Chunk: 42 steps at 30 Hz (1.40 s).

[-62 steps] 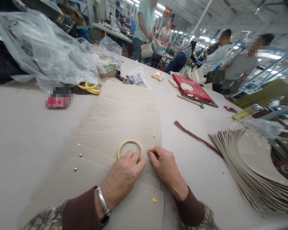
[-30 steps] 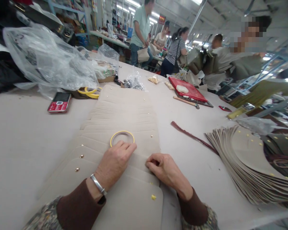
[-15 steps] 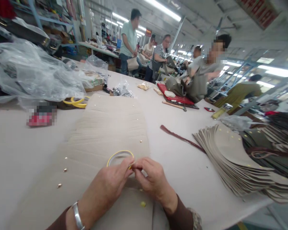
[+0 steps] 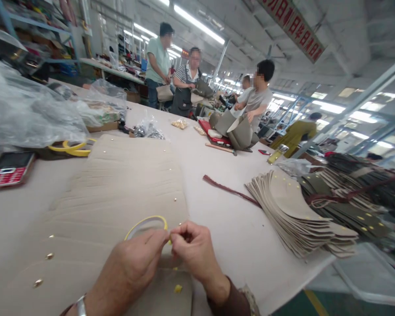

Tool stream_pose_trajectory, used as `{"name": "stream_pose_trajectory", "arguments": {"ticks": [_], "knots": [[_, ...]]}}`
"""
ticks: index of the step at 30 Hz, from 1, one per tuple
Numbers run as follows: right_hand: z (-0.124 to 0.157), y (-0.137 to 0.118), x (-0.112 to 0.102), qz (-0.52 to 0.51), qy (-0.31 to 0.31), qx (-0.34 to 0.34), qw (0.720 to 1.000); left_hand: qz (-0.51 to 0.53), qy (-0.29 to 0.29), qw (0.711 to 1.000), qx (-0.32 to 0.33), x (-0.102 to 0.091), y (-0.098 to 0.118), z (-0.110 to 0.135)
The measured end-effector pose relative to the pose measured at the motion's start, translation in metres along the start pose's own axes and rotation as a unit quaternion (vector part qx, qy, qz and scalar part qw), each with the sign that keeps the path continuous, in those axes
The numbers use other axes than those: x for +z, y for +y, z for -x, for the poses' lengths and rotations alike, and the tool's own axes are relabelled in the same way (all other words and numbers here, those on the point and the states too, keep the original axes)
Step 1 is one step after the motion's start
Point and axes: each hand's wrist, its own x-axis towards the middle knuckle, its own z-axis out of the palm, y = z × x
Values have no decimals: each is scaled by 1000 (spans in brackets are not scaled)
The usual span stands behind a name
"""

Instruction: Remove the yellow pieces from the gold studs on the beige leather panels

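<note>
My left hand (image 4: 131, 262) grips the near rim of a thin yellow tape roll (image 4: 146, 222) and holds it tilted just above a fanned row of beige leather panels (image 4: 125, 175) with small brass studs. My right hand (image 4: 193, 250) meets it at the roll's right side, fingers pinched together at the tape's edge. What the pinch holds is too small to see. A small yellow scrap (image 4: 177, 288) lies on the nearest panel below my hands.
A red phone (image 4: 7, 169), more yellow tape rolls (image 4: 73, 148) and clear plastic bags (image 4: 29, 114) lie at left. A dark red strap (image 4: 228, 190) and fanned stacks of beige and olive pieces (image 4: 299, 210) sit at right. Several people stand at the table's far end.
The tape roll was lying flat under my left fingers; both hands have come together on it and tipped it up. My view has swung upward and right.
</note>
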Motion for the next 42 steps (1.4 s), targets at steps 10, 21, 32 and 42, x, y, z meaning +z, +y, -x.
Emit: {"name": "stream_pose_trajectory", "arguments": {"ticks": [10, 21, 32, 42], "knots": [[-22, 39, -59, -27, -62, 120, 990, -126, -216, 967, -56, 7, -8, -9], [-37, 31, -35, 160, -93, 32, 982, -67, -223, 970, -72, 12, -16, -5], [-38, 27, -34, 251, -70, -1, 965, -71, -218, 970, -82, 15, -17, -6], [-22, 30, -27, 305, -33, -107, 946, -75, -175, 979, -70, 18, -20, 0]]}}
